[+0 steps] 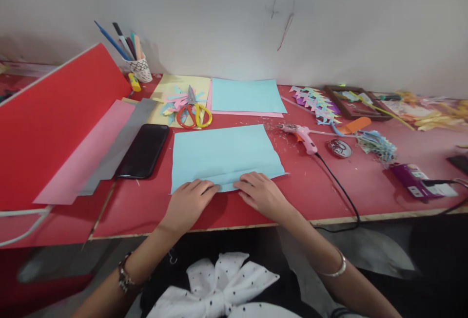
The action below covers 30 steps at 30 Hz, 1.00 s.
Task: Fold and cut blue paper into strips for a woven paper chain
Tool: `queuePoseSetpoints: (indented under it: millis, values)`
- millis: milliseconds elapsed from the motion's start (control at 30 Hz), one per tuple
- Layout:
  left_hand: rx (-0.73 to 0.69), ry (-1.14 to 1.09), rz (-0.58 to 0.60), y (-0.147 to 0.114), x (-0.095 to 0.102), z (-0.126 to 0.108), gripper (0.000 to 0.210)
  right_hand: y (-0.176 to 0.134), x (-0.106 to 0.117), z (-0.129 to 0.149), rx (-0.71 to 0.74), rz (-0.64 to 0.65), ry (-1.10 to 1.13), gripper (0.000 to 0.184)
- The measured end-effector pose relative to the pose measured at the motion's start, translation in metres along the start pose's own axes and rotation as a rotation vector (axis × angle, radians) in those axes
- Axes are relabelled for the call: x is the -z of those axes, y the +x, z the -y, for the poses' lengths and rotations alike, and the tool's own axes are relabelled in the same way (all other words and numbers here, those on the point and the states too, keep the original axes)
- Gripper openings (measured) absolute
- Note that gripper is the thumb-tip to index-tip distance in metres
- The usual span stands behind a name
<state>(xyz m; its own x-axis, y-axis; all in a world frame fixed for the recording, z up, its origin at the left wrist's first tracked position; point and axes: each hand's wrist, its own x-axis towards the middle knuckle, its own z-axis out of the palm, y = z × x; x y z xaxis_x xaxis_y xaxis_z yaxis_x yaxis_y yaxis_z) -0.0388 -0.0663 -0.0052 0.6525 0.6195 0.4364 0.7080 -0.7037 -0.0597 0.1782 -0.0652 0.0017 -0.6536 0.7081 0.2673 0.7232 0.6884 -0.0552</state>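
Note:
A sheet of light blue paper point(223, 150) lies on the red table in front of me, its near edge folded up in a narrow strip. My left hand point(192, 203) is at the left part of that near edge, fingers bent over the paper. On the fold to its right sits my right hand point(261, 194), with its fingertips pressed on the strip. Both thumbs are partly hidden, and the hands are a short way apart. Just beyond the sheet, scissors point(192, 108) with a red and a yellow handle rest on paper scraps.
Left of the sheet are a black phone point(144, 151), pink paper point(86, 152) and a red board point(62, 123). A pink glue gun point(302, 136) with a black cord lies right, near a purple power box point(415, 180). A pen cup point(141, 68) stands by the wall.

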Motion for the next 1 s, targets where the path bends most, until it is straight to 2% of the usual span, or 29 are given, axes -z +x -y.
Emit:
queuePoseSetpoints:
  millis: [100,267,433,600,767,1000]
  values:
    - [0.004,-0.029,-0.022,-0.001,-0.001,-0.002,0.025,0.006,-0.007,0.007,0.016,-0.045,0.046,0.015]
    - [0.114,-0.152,-0.038,-0.012,-0.003,0.006,0.032,0.009,-0.011,0.008,-0.003,-0.096,0.063,0.024]
    - [0.208,-0.326,-0.072,-0.025,-0.003,0.024,0.037,0.014,-0.01,0.006,-0.017,-0.067,0.032,0.029]
    - [0.292,-0.42,-0.033,-0.026,-0.003,0.033,0.04,0.024,-0.011,0.009,-0.067,-0.015,-0.016,0.033]
    - [0.34,-0.396,0.02,-0.027,-0.006,0.035,0.043,0.026,-0.014,0.011,-0.131,0.011,-0.021,0.029]
    - [0.324,-0.234,0.073,-0.028,-0.006,0.034,0.044,0.026,-0.017,0.009,-0.147,0.006,-0.015,0.03]
